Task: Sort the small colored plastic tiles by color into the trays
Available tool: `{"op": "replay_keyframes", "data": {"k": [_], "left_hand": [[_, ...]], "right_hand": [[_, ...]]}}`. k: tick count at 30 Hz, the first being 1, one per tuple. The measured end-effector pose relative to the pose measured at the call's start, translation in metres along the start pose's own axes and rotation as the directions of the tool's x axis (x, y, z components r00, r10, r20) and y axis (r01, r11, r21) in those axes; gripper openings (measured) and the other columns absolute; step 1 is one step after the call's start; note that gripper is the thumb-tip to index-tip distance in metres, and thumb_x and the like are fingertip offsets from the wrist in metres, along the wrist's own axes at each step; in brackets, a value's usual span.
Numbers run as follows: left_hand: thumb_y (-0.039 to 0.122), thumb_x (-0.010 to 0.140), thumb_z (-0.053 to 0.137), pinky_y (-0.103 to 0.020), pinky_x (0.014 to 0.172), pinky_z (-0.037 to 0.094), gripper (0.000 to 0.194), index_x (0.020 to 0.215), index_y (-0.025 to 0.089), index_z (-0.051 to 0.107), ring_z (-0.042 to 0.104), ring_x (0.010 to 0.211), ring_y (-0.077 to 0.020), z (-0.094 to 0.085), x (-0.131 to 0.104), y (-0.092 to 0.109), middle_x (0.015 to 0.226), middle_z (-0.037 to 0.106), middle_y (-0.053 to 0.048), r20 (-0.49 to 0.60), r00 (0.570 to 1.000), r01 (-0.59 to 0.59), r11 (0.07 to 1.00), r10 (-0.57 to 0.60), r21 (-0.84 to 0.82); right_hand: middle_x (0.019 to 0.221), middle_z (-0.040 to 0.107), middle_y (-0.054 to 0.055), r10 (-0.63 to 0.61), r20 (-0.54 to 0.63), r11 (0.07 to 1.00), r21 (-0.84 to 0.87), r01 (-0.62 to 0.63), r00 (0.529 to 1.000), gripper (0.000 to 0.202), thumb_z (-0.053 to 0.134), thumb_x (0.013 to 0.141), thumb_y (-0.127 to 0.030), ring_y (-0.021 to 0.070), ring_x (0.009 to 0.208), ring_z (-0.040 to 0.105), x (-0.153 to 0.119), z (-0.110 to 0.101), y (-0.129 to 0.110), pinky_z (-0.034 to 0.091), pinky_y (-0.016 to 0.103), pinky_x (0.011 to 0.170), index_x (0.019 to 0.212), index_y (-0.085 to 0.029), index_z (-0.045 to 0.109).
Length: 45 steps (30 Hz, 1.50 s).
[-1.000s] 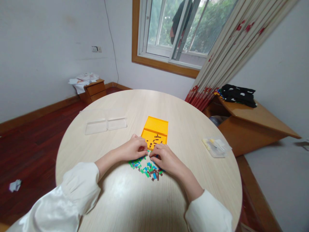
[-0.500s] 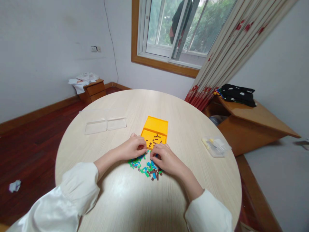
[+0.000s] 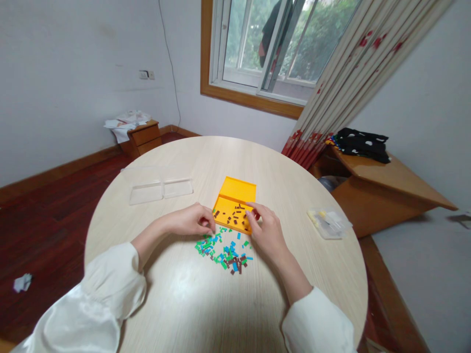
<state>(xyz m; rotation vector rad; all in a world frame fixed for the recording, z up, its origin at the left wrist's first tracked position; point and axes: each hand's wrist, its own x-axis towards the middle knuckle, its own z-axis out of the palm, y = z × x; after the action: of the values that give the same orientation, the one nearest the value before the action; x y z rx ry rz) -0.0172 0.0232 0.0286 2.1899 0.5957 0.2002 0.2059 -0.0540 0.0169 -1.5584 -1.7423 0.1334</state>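
A yellow box (image 3: 239,188) lies with its lid folded back on the table, and several small brown bricks (image 3: 236,219) are scattered inside. My left hand (image 3: 198,219) is at the box's lower left corner, its fingers curled together; anything between them is too small to make out. At the box's right edge is my right hand (image 3: 268,230), thumb and fingers apart, the fingertips over the rim. Just below the box spreads a loose pile of green, blue and brown bricks (image 3: 225,252).
A clear plastic case (image 3: 161,191) lies open at the left of the round table (image 3: 206,314). Toward the right edge sits a clear container (image 3: 328,224) with pale yellow contents. A wooden desk (image 3: 390,181) stands beyond the table on the right.
My left hand has drawn slightly left. My right hand has moved right and up from the pile to the box's right edge, its fingers spreading. More of the bricks now show.
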Motion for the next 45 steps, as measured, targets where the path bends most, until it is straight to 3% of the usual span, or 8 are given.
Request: {"op": "replay_keyframes", "data": {"k": [5, 17, 28, 32, 38, 45], "left_hand": [[0.016, 0.069, 0.058, -0.022, 0.056, 0.037, 0.016, 0.079, 0.015, 0.071, 0.047, 0.06, -0.0086, 0.0, -0.002, 0.0, 0.07, 0.058, 0.0, 0.104, 0.994, -0.021, 0.998, 0.016, 0.053], [0.012, 0.069, 0.057, -0.023, 0.066, 0.038, 0.012, 0.07, 0.017, 0.069, 0.047, 0.06, -0.0082, 0.002, -0.002, 0.006, 0.066, 0.057, 0.002, 0.156, 0.987, -0.06, 0.984, 0.034, 0.17], [0.016, 0.069, 0.059, -0.023, 0.068, 0.037, 0.009, 0.066, 0.017, 0.068, 0.046, 0.056, -0.0075, 0.003, -0.002, 0.005, 0.061, 0.055, 0.004, 0.141, 0.989, -0.057, 0.986, 0.035, 0.158], [0.019, 0.064, 0.067, -0.025, 0.073, 0.037, 0.002, 0.066, 0.019, 0.067, 0.046, 0.056, -0.0078, 0.005, -0.003, 0.005, 0.062, 0.057, 0.005, 0.129, 0.991, -0.048, 0.988, 0.029, 0.144], [0.014, 0.065, 0.065, -0.03, 0.082, 0.033, 0.005, 0.062, 0.019, 0.065, 0.046, 0.056, -0.0079, 0.006, -0.004, 0.011, 0.062, 0.058, 0.005, 0.16, 0.987, -0.029, 0.977, -0.005, 0.213], [0.013, 0.066, 0.06, -0.028, 0.076, 0.037, 0.008, 0.065, 0.017, 0.066, 0.047, 0.057, -0.0078, 0.005, -0.004, 0.011, 0.061, 0.057, 0.004, 0.131, 0.991, -0.062, 0.981, 0.038, 0.182]], "right_hand": [[0.098, 0.068, 0.011, 0.016, 0.017, 1.0, 0.017, -0.016, 1.0, 0.028, 0.044, 0.088, -0.026, 0.0218, 0.088, 0.061, -0.001, -0.001, -0.001, 0.047, 0.038, 0.082, 0.106, -0.018, 0.063], [0.103, 0.068, 0.01, 0.004, 0.086, 0.999, 0.04, -0.007, 0.996, 0.028, 0.043, 0.087, -0.024, 0.0211, 0.091, 0.062, -0.002, 0.003, -0.002, 0.047, 0.038, 0.083, 0.106, -0.018, 0.063], [0.104, 0.068, 0.01, -0.025, 0.133, 0.999, 0.026, 0.021, 0.991, 0.029, 0.043, 0.087, -0.021, 0.022, 0.097, 0.062, -0.003, 0.006, 0.001, 0.047, 0.04, 0.086, 0.107, -0.019, 0.063], [0.102, 0.069, 0.01, -0.026, 0.138, 0.999, 0.022, 0.023, 0.99, 0.028, 0.044, 0.087, -0.022, 0.0214, 0.095, 0.062, -0.003, 0.006, 0.001, 0.047, 0.039, 0.085, 0.106, -0.019, 0.064], [0.101, 0.069, 0.01, -0.013, 0.168, 1.0, -0.003, 0.014, 0.986, 0.027, 0.043, 0.087, -0.021, 0.0216, 0.094, 0.062, -0.002, 0.005, -0.001, 0.047, 0.039, 0.084, 0.105, -0.018, 0.063], [0.1, 0.069, 0.01, -0.024, 0.176, 1.0, 0.002, 0.024, 0.984, 0.028, 0.043, 0.087, -0.021, 0.0217, 0.092, 0.063, -0.002, 0.004, -0.001, 0.048, 0.039, 0.083, 0.105, -0.018, 0.064]]}}
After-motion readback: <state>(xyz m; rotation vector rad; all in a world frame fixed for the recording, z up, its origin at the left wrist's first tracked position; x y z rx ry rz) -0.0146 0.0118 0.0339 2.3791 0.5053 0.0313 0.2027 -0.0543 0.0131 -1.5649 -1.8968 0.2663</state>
